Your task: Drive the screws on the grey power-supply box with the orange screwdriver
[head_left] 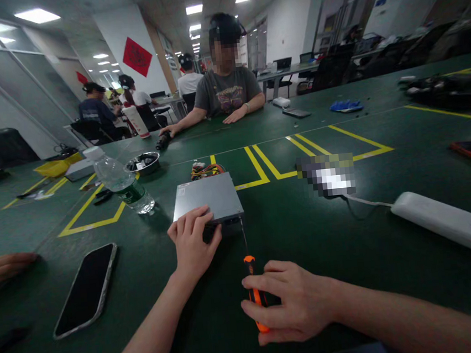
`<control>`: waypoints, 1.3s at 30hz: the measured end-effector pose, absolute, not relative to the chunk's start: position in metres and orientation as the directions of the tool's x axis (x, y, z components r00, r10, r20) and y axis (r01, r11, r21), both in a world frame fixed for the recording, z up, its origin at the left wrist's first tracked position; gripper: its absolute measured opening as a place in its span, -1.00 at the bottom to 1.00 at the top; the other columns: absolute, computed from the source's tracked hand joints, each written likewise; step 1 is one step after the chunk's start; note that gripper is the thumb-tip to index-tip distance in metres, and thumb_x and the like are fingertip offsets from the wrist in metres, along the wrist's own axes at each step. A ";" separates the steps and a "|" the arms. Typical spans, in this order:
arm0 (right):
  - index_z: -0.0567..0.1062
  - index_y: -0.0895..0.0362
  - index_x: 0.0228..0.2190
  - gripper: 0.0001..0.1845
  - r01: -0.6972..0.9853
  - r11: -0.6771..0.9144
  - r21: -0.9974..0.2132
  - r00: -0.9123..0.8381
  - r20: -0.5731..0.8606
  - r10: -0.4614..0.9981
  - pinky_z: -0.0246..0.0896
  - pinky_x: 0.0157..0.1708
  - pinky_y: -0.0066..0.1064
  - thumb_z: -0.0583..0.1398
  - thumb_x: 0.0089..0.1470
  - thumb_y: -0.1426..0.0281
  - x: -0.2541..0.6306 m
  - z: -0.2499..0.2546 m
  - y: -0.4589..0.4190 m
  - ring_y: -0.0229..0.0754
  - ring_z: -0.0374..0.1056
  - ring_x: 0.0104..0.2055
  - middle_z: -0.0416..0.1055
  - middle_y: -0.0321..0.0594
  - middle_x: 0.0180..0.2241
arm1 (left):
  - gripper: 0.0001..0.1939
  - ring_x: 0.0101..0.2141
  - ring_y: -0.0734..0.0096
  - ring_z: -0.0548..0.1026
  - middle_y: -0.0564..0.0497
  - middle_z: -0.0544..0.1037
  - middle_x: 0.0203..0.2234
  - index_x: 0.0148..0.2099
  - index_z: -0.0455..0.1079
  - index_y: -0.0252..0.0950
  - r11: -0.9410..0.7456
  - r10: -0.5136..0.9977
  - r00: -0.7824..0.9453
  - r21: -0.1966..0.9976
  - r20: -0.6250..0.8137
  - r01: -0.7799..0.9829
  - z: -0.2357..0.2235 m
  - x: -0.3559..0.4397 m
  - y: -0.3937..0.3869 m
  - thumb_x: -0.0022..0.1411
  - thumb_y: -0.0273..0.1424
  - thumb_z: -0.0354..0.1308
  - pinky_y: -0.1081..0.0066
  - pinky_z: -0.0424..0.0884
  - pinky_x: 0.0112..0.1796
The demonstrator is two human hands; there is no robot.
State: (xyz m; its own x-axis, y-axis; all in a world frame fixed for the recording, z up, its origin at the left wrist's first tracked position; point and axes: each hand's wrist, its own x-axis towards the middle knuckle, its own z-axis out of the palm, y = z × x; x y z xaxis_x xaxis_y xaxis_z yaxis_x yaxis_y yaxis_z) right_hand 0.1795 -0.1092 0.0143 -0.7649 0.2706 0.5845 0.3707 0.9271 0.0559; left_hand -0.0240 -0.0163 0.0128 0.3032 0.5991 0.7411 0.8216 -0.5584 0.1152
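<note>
A grey metal computer power supply (207,193) lies on the green table in front of me, with a bundle of coloured wires (207,169) behind it. My left hand (194,239) holds its near left side, the fingers bent over the top and the thumb at the front face. In my right hand (291,299) is an orange and black screwdriver (254,294), its handle between thumb and fingers. The thin shaft points away from me, and its tip meets the near right corner of the power supply. Whether a screw sits under the tip is too small to tell.
Left of the power supply stand a water bottle (123,181) and a metal bowl (143,163) of small parts. A phone (86,291) lies nearer left, by another person's hand (7,269). A white power bank (452,225) with a cable lies right. Across the table sits a person (227,91).
</note>
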 end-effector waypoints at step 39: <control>0.29 0.24 -0.33 -0.71 0.403 0.915 0.016 -0.599 0.760 0.251 0.30 -0.49 -0.44 0.10 0.17 0.22 0.179 0.013 -0.113 -0.20 0.43 -0.35 0.47 0.03 -0.32 | -0.82 -0.12 0.22 0.38 0.00 0.50 -0.13 -0.19 0.31 -0.17 -0.551 0.606 0.284 0.135 0.744 0.824 0.012 -0.024 -0.016 0.11 -0.35 0.15 0.17 0.10 -0.13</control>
